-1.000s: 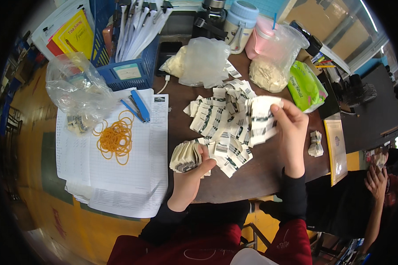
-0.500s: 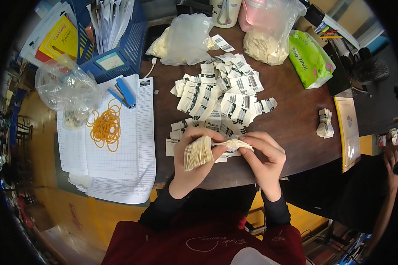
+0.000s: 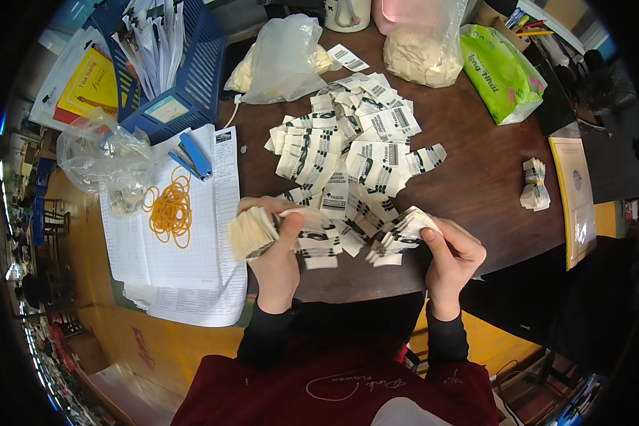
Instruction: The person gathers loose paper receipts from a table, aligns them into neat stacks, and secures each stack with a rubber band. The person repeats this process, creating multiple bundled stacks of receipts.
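My left hand [image 3: 273,263] is closed round a thick stack of small cream fabric labels [image 3: 251,234], its edges fanned toward the left. Between the fingers and thumb of my right hand [image 3: 456,255] is a thinner fanned bunch of printed labels [image 3: 403,234]. The two hands are apart, both over the near edge of the table. Just beyond them spreads a loose heap of white labels [image 3: 376,167] with dark print. A tied bundle of labels [image 3: 534,184] lies to the right.
On the left, yellow rubber bands [image 3: 170,213] and a blue stapler [image 3: 194,156] lie on paper sheets [image 3: 213,284]. Behind them stands a blue file basket [image 3: 165,117]. Plastic bags of labels [image 3: 280,64], a green tissue pack [image 3: 503,78] and a yellow-edged booklet [image 3: 574,192] surround the brown table [image 3: 476,177].
My hands have moved apart, the left going left with the thick stack. The right has drawn a thinner bunch of labels away and to the right.
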